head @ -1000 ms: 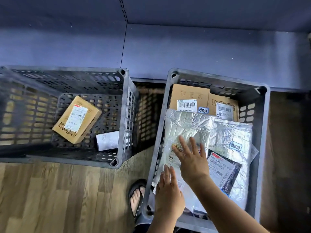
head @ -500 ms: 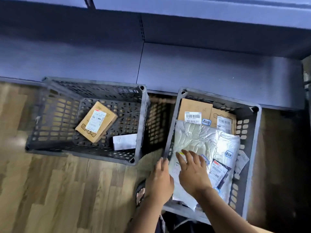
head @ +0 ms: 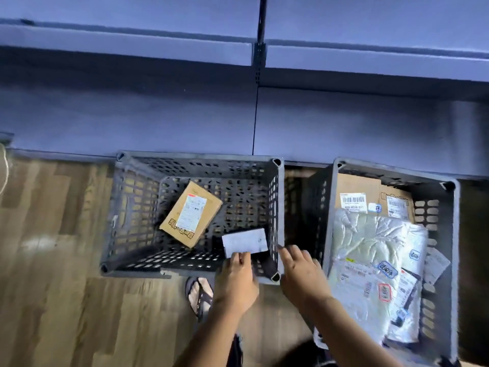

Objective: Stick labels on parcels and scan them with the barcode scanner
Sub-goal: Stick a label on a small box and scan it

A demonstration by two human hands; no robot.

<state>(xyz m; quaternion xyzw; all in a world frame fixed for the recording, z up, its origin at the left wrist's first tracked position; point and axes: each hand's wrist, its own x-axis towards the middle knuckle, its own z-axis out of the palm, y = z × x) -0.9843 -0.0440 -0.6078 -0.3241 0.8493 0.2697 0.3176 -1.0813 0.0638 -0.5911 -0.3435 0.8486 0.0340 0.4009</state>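
Now the left hand (head: 235, 282) is pinching a white label (head: 244, 242) in the grey crate (head: 195, 158) while the right hand (head: 301, 274) is hovering, fingers spread.

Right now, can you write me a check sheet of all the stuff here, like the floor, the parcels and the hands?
Surface: wood-plank floor; a left crate and a right crate, both grey, stand on it.
Job's things: brown box with a label and a white slip lie in the left crate; cardboard boxes and silvery bags fill the right crate; scanner nothing seen.
Clutter: nothing seen.
Grippers: left hand has fingertips at the slip's lower edge, grip unclear; right hand, fingers spread, holds nothing, over the gap between the crates.
Cables: pale cord at the far left edge.
Surroundings: blue-grey shelving behind the crates; a sandalled foot below the left crate.
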